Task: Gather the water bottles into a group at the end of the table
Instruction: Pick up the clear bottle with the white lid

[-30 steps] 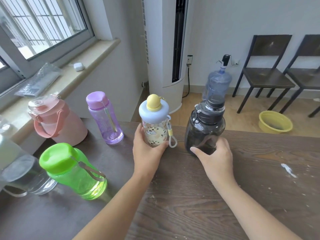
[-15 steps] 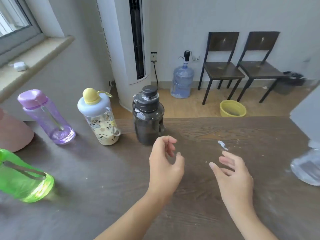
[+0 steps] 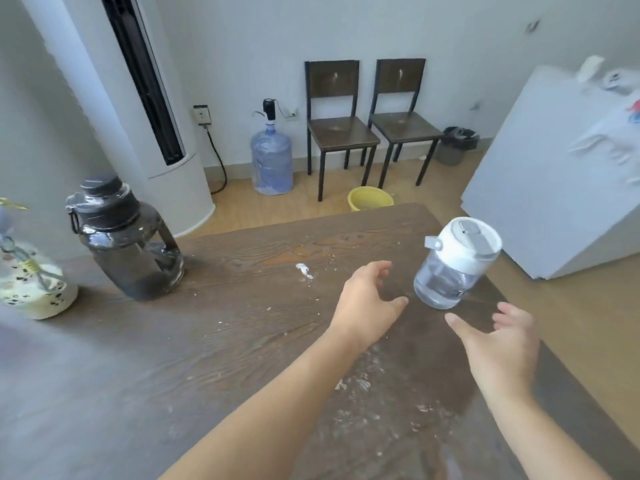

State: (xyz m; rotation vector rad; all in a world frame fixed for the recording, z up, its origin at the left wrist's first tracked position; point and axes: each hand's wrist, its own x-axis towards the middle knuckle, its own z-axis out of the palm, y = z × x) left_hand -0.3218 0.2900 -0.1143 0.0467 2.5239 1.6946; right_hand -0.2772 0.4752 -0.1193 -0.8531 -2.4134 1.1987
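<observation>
A clear bottle with a white lid [image 3: 453, 268] stands near the right edge of the wooden table [image 3: 242, 341]. My left hand [image 3: 367, 303] is open just left of it, fingers spread, a small gap from the bottle. My right hand [image 3: 502, 344] is open in front of and below the bottle, not touching it. A dark smoky bottle with a black cap [image 3: 128, 244] stands at the table's far left. A cream patterned bottle [image 3: 31, 289] is cut off by the left edge of the frame.
A white tower air conditioner [image 3: 138, 109] stands behind the table. A large water jug [image 3: 272, 161], two dark chairs [image 3: 367, 123] and a yellow basin [image 3: 370, 199] are on the floor beyond. A white cabinet [image 3: 561, 174] is at the right.
Both hands let go of the cream and dark bottles and moved right across the table. My view swung right, bringing the white-lidded bottle into view between my open hands.
</observation>
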